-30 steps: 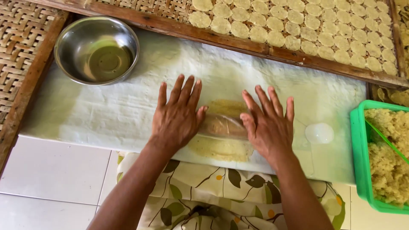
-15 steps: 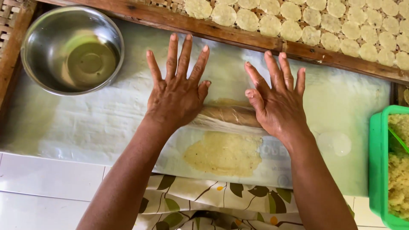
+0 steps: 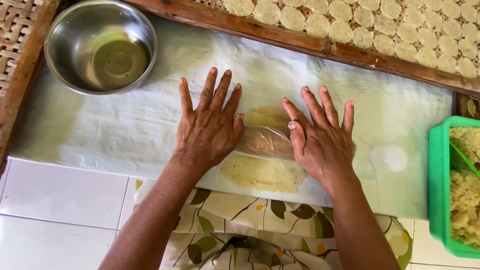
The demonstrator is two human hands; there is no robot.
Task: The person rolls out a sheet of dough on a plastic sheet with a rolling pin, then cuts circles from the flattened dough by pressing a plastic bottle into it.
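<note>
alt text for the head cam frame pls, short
Left hand and right hand press flat on a wrapped rolling pin over flattened dough on a white sheet. A steel bowl sits far left, a green tub right, dough discs on a rack beyond.

Both palms press flat on a plastic-wrapped roller (image 3: 264, 141), the left hand (image 3: 207, 131) on its left end, the right hand (image 3: 322, 142) on its right. The roller lies across a flattened sheet of pale dough (image 3: 263, 172) on white plastic sheeting (image 3: 125, 125). Up-left of the roller sits a steel bowl (image 3: 100, 46); far right, a green tub (image 3: 440, 190).
</note>
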